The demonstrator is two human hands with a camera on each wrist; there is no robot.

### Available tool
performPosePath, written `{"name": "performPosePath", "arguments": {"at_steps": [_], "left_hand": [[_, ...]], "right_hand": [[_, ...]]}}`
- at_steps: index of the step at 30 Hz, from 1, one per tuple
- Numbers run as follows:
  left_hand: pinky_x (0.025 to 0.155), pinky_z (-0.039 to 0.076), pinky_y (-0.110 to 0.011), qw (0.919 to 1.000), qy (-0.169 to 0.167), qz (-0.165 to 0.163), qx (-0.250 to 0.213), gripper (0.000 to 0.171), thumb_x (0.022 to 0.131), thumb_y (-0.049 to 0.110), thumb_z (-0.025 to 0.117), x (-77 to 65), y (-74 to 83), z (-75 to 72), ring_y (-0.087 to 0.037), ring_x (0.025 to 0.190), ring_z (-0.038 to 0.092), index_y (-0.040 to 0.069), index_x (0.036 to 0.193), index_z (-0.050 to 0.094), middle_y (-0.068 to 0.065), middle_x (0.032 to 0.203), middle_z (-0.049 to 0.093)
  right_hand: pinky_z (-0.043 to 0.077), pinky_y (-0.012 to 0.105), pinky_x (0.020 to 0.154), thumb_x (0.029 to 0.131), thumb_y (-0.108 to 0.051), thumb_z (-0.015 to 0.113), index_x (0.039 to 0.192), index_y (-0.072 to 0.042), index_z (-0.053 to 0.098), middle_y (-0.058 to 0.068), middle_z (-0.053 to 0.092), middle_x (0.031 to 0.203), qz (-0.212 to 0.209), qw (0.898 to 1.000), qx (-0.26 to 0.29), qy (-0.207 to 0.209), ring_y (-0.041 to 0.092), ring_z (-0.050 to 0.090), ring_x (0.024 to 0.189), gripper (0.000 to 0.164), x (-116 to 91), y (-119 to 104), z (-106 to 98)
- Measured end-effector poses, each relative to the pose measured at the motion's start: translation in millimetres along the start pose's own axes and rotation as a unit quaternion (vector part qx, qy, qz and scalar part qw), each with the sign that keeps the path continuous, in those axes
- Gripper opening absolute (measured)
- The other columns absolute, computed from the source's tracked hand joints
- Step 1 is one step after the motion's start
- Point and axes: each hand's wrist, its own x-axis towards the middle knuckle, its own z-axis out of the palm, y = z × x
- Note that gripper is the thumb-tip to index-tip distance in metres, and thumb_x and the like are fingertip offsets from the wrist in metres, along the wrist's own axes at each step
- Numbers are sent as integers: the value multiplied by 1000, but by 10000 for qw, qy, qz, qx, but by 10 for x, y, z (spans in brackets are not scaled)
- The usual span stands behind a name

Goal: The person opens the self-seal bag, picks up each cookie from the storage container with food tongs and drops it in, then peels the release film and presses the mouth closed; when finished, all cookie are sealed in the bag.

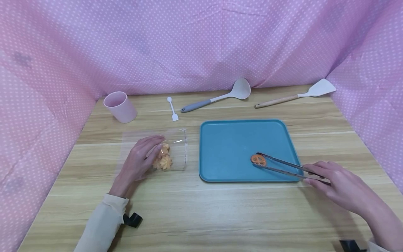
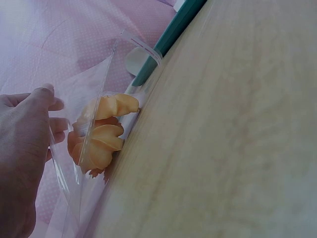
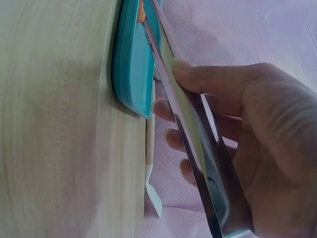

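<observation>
My left hand holds a clear plastic bag on the table, its fingers at the film beside the cookies. Inside are several golden swirl-shaped cookies; the left wrist view shows the film raised around them. My right hand grips metal tongs, thumb on one arm and fingers on the other. Between the tong tips is a small brown pretzel-shaped cookie, over the right part of a blue tray. The tray's edge also appears in the right wrist view.
Along the back lie a small white double-ended spoon, a ladle with a grey handle, and a white spatula with a wooden handle. A pink cup stands at the back left. Pink dotted cloth surrounds the wooden table.
</observation>
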Motion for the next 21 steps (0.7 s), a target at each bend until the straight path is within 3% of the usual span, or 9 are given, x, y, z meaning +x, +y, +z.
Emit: {"name": "performPosePath", "arguments": {"at_steps": [9, 21], "left_hand": [[112, 42, -47, 9999, 75, 140, -7, 29, 106, 17, 59, 3, -17, 8, -38, 125, 61, -2, 124, 71, -17, 132, 68], [112, 42, -47, 10000, 48, 69, -16, 27, 100, 7, 64, -6, -24, 7, -37, 126, 60, -2, 124, 71, -16, 132, 68]], "right_hand": [[54, 67, 74, 83, -16, 86, 118, -3, 74, 18, 71, 113, -15, 9999, 30, 157, 45, 66, 103, 40, 47, -38, 47], [57, 63, 71, 81, -15, 87, 117, 0, 74, 17, 72, 111, -232, 9992, -119, 310, 41, 68, 99, 41, 126, -101, 93]]}}
